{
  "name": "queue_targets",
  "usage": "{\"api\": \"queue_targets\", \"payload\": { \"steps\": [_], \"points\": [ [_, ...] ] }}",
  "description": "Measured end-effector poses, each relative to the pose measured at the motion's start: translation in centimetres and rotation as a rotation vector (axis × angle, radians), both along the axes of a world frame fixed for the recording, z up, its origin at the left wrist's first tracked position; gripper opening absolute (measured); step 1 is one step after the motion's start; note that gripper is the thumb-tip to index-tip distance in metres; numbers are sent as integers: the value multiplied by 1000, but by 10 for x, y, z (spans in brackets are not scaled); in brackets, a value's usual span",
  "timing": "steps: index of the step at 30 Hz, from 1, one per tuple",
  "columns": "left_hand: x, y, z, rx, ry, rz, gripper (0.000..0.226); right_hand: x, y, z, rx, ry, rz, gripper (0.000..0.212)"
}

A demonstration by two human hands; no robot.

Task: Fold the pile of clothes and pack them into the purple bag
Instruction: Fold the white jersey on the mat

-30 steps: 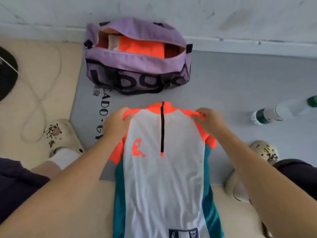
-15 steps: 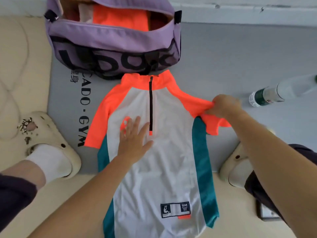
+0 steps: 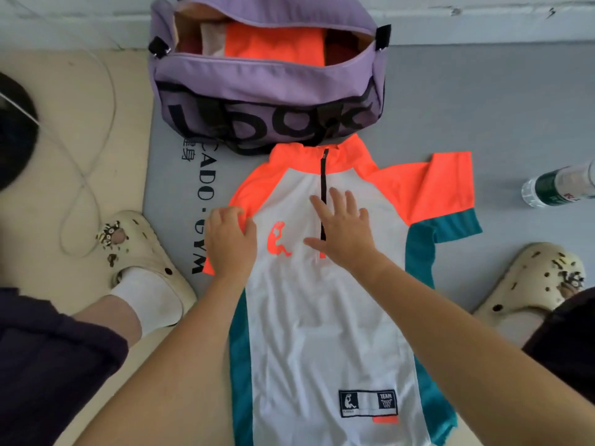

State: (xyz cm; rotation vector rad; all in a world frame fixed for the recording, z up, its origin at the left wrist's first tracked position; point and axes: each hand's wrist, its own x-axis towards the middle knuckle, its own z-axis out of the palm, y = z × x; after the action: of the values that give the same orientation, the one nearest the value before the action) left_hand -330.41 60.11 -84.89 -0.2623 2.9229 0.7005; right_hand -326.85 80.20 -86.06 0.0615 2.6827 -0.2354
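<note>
A white jersey (image 3: 325,317) with orange shoulders, teal sides and a black zip lies face up on the grey mat (image 3: 483,107), collar toward the purple bag (image 3: 267,88). The bag stands open at the top, with folded orange and pale clothes (image 3: 273,40) inside. My left hand (image 3: 230,239) rests on the jersey's left orange sleeve with its fingers curled on the cloth. My right hand (image 3: 344,230) lies flat on the chest beside the zip, fingers spread. The right sleeve (image 3: 444,191) is spread out flat.
A plastic bottle (image 3: 560,188) lies on the mat at the right. My feet in cream clogs sit at the left (image 3: 151,259) and right (image 3: 531,281) of the jersey. A white cable (image 3: 106,123) and a black object (image 3: 13,133) are on the beige floor at the left.
My right hand left the right sleeve and now lies flat on the chest. My left hand moved from the chest to the left sleeve. The right sleeve now lies spread out.
</note>
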Motion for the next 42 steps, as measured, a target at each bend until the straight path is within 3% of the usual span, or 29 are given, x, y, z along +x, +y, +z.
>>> {"api": "queue_targets", "payload": {
  "steps": [3, 7, 10, 13, 17, 19, 21, 23, 27, 32, 35, 38, 42],
  "points": [
    [-12, -30, -11, -52, -222, 132, 37, -2, -34, -15, 14, -20, 33, 101],
    [-21, -53, -26, -62, -427, 58, 26, 6, -43, -29, 84, -35, 46, 111],
    [-30, -66, -32, -65, -528, -38, 44, 7, -43, -33, 91, -10, 44, 113],
    [-45, -77, -26, -23, -413, -38, 34, 6, -44, -36, 101, -1, 37, 115],
    [-71, -82, 0, -163, 135, 26, 11, 5, -45, -34, 109, -20, 36, 114],
    [-78, -78, 10, -204, 289, 79, 23, 3, -45, -31, 110, -41, 37, 113],
    [-73, -69, 13, -123, 228, 132, 32, 2, -43, -26, 94, -40, 38, 109],
    [-54, -55, 7, -11, 19, 209, 35, 4, -39, -18, 37, 3, -1, 104],
    [4, -35, -13, 154, -279, 441, 40, 28, -13, -5, -134, 138, -282, 86],
    [64, -35, -28, 240, -358, 544, 45, 80, 38, 3, -134, 259, -751, 68],
    [74, -40, -27, 212, -543, 603, 50, 109, 65, 4, -105, 208, -1005, 71],
    [77, -48, -26, 378, -581, 758, 52, 125, 86, -1, -142, 96, -1204, 64],
    [72, -65, -24, 654, -557, 677, 31, 121, 103, -2, -459, 20, -1339, 46]
  ]
}}
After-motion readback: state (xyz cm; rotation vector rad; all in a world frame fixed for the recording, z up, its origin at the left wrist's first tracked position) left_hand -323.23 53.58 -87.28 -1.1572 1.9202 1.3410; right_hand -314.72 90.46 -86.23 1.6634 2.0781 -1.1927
